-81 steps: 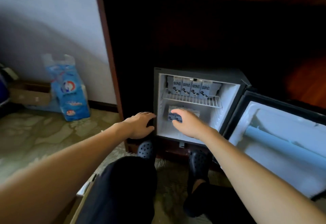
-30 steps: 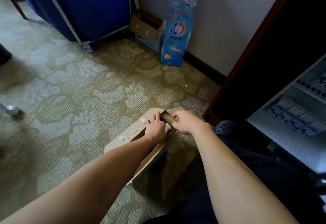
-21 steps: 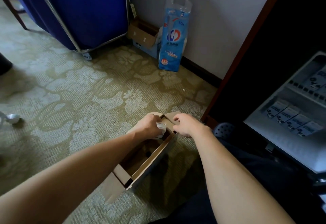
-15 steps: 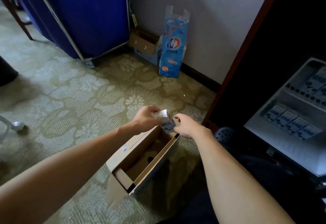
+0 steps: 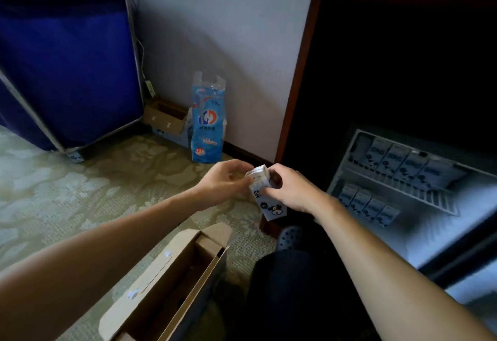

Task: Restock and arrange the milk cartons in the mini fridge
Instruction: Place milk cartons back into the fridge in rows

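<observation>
Cardboard box (image 5: 158, 284) below, open fridge (image 5: 441, 236) rightward; left fingers (image 5: 238, 168), right fingers (image 5: 274, 172) around milk carton (image 5: 270, 207).

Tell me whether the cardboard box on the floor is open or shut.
Open. The cardboard box has its flap folded back and its dark inside shows; its contents cannot be told.

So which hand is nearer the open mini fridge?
Right. The right hand grips the milk carton on the side facing the mini fridge; the left hand holds its far side, farther off.
</observation>
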Demonstrator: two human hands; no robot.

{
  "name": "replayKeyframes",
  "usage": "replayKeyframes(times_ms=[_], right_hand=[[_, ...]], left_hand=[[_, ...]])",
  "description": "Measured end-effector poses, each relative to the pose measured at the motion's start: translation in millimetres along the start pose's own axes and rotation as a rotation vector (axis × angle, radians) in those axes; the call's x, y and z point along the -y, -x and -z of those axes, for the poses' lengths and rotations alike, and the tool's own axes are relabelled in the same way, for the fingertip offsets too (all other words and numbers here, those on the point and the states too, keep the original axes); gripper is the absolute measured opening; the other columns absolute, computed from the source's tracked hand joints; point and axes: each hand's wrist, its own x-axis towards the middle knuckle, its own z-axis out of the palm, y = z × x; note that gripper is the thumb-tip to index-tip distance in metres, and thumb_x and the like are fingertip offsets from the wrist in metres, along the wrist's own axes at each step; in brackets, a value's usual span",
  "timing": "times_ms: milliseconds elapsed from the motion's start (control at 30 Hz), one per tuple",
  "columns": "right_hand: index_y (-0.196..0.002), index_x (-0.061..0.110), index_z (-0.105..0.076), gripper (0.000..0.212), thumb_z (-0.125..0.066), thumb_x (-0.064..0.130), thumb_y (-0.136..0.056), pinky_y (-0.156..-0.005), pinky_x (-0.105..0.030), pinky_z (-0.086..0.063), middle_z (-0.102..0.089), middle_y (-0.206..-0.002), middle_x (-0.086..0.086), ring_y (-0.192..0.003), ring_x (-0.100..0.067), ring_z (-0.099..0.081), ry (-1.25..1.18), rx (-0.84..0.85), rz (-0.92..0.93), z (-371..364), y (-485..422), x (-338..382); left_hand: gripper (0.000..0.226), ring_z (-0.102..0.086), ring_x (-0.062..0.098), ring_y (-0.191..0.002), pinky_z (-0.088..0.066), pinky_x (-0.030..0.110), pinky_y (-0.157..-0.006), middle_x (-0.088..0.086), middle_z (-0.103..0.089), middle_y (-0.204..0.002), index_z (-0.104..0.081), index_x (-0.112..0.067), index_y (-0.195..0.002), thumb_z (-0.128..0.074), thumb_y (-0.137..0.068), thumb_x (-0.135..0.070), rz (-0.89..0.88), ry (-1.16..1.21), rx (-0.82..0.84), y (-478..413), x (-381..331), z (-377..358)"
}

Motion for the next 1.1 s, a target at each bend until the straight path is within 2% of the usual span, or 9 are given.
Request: replayKeyframes(times_ms=[233,333,433,533,633,800,933,1000,1100], right_hand=[[-0.111,0.027,-0.051,0.034,-0.072,0.04,-0.087,-0.074,-0.035,-0.05,-0.064,-0.103,0.006,-0.091,-0.015,-0.063,-0.17,-0.193,-0.156,67.8,56.3,-89.0],[-0.111,0.041,-0.049,0.036,-0.07,0.042,-0.082,-0.08,-0.045,-0.056,-0.067,-0.104,0.008,-0.09,-0.018,-0.067,-0.242,-0.27,-0.22,86.4,75.7,-133.0],[-0.117,0.053,-0.049,0.043,-0.069,0.035,-0.084,-0.086,-0.043,-0.059,-0.066,-0.11,0.016,-0.095,-0.009,-0.067,-0.285,-0.315,-0.25,98.2,88.8,-171.1],[-0.112,0.043,-0.056,0.029,-0.07,0.04,-0.087,-0.088,-0.046,-0.057,-0.07,-0.103,0.015,-0.092,-0.007,-0.068,-0.284,-0.348,-0.296,105.6,96.8,-213.1],[-0.107,0.039,-0.059,0.031,-0.07,0.054,-0.083,-0.087,-0.039,-0.056,-0.069,-0.1,0.016,-0.089,-0.004,-0.067,-0.205,-0.379,-0.352,110.9,101.9,-253.2],[-0.113,0.029,-0.058,0.027,-0.07,0.039,-0.091,-0.078,-0.025,-0.05,-0.066,-0.101,0.014,-0.089,-0.003,-0.063,-0.086,-0.371,-0.386,115.2,92.3,-309.7],[-0.109,0.027,-0.055,0.025,-0.066,0.04,-0.09,-0.081,-0.038,-0.052,-0.061,-0.103,0.007,-0.089,-0.012,-0.061,0.051,-0.371,-0.437,106.4,68.8,-353.0],[-0.11,0.024,-0.055,0.026,-0.065,0.039,-0.091,-0.084,-0.043,-0.052,-0.06,-0.106,0.004,-0.09,-0.016,-0.06,0.119,-0.378,-0.453,98.7,56.5,-370.0],[-0.123,0.017,-0.055,0.033,-0.061,0.036,-0.096,-0.078,-0.035,-0.047,-0.058,-0.12,0.001,-0.098,-0.021,-0.06,0.267,-0.396,-0.497,91.7,42.3,-390.7]], left_hand=[[0.027,-0.069,0.013,-0.095,-0.055,0.029,-0.088,0.001,-0.072,-0.107,-0.067,-0.019,-0.116,-0.071,-0.091,-0.026,-0.084,-0.056,0.243,-54.6,-39.6,-112.6],[0.027,-0.069,0.009,-0.095,-0.056,0.032,-0.091,-0.005,-0.071,-0.106,-0.067,-0.022,-0.114,-0.072,-0.089,-0.032,-0.109,-0.159,0.417,-71.9,-48.7,-168.4],[0.026,-0.068,0.008,-0.094,-0.056,0.031,-0.088,-0.007,-0.07,-0.104,-0.064,-0.027,-0.111,-0.07,-0.089,-0.04,-0.157,-0.252,0.546,-88.2,-56.3,-216.8],[0.024,-0.065,0.011,-0.095,-0.054,0.031,-0.088,-0.006,-0.069,-0.103,-0.064,-0.024,-0.111,-0.07,-0.091,-0.037,-0.214,-0.319,0.606,-108.6,-54.1,-259.8],[0.027,-0.064,0.02,-0.094,-0.053,0.044,-0.088,0.0,-0.067,-0.104,-0.06,-0.02,-0.108,-0.066,-0.092,-0.041,-0.229,-0.461,0.644,-130.8,-42.7,-301.5],[0.026,-0.061,0.023,-0.092,-0.052,0.041,-0.082,0.0,-0.064,-0.107,-0.054,-0.024,-0.109,-0.059,-0.096,-0.046,-0.266,-0.596,0.628,-159.0,-25.5,-357.8],[0.025,-0.06,0.023,-0.09,-0.047,0.038,-0.076,0.0,-0.062,-0.111,-0.048,-0.025,-0.109,-0.051,-0.099,-0.048,-0.277,-0.73,0.599,-188.0,0.0,-397.7],[0.028,-0.06,0.021,-0.094,-0.047,0.038,-0.082,0.0,-0.062,-0.115,-0.049,-0.024,-0.117,-0.048,-0.1,-0.047,-0.323,-0.795,0.56,-199.6,12.3,-413.2],[0.033,-0.054,0.022,-0.116,-0.04,0.039,-0.098,0.002,-0.058,-0.128,-0.048,-0.02,-0.129,-0.045,-0.102,-0.038,-0.506,-0.946,0.472,-213.7,28.8,-431.5]])
